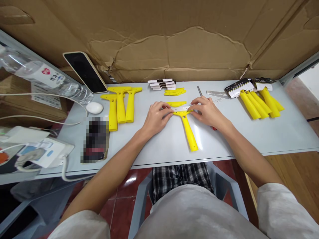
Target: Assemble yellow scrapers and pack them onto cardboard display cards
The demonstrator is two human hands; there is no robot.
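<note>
My left hand (159,117) and my right hand (206,109) pinch the two ends of a thin metal blade (179,108). The blade lies along the wide head of a yellow scraper handle (189,134), which rests on the table with its grip pointing towards me. My fingertips touch the head too. Just behind the blade is a loose yellow strip (177,104). A thin grey rod (199,91) sticks out beyond my right hand. Something small and red (214,128) peeks out beside my right wrist; the rest of it is hidden.
Yellow scraper handles (121,106) lie at left, near a phone (86,71) and a white oval object (94,107). Folded cards (161,84) and yellow strips (174,92) sit at the back. Rightward are metal blades (218,94) and several yellow handles (253,104) with black-and-white cards.
</note>
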